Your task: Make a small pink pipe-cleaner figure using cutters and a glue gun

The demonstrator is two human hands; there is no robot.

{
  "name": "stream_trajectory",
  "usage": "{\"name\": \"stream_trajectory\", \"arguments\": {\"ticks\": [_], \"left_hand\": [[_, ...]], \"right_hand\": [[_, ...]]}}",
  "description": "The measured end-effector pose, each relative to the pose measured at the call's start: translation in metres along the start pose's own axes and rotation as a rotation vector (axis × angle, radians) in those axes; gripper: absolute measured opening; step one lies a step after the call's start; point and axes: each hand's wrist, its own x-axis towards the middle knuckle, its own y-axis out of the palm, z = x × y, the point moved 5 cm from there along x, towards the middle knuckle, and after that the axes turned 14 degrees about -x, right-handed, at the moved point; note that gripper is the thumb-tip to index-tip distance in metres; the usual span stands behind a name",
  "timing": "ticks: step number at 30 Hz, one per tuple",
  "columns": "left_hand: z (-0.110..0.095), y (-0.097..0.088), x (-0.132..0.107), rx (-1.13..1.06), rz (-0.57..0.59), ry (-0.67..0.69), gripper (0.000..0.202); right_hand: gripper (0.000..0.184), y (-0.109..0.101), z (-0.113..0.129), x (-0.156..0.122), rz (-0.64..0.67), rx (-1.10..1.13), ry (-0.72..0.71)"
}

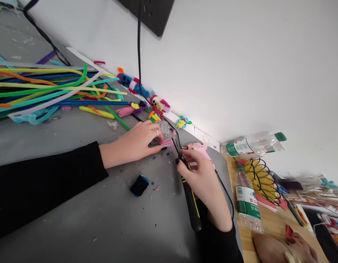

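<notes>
My left hand (143, 140), with a ring on one finger, pinches a small bundle of pink pipe cleaner (167, 143) just above the grey table. From the right, my right hand (199, 175) grips pliers (191, 197) with black and yellow handles. The jaws are slightly apart and lie close to the right end of the pink bundle; I cannot tell whether they touch it. Behind my right hand rests a pink glue gun (199, 148), partly hidden. A black and blue fuzzy block (139, 185) lies nearer to me, among small scraps.
Many colourful pipe cleaners (59, 89) are piled at left. Pipe-cleaner figures (133, 84) line the white wall, where a black cable (139, 47) hangs. On the wooden table at right are water bottles (247, 201), a yellow wire-bound object (262, 179) and another person's hand (297, 248).
</notes>
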Motion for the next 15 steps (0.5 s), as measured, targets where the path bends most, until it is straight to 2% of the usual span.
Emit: {"name": "stream_trajectory", "arguments": {"ticks": [5,12,15], "left_hand": [[0.0,-0.003,-0.001,0.014,-0.023,0.033,0.027],[0.003,-0.003,-0.003,0.089,-0.035,0.063,0.036],[0.005,-0.002,-0.004,0.122,-0.031,0.077,0.036]], "right_hand": [[0.046,-0.005,-0.009,0.005,0.027,0.176,0.1],[0.038,-0.023,-0.007,0.003,-0.074,0.381,0.08],[0.032,-0.028,-0.011,0.003,-0.046,0.427,0.087]]}}
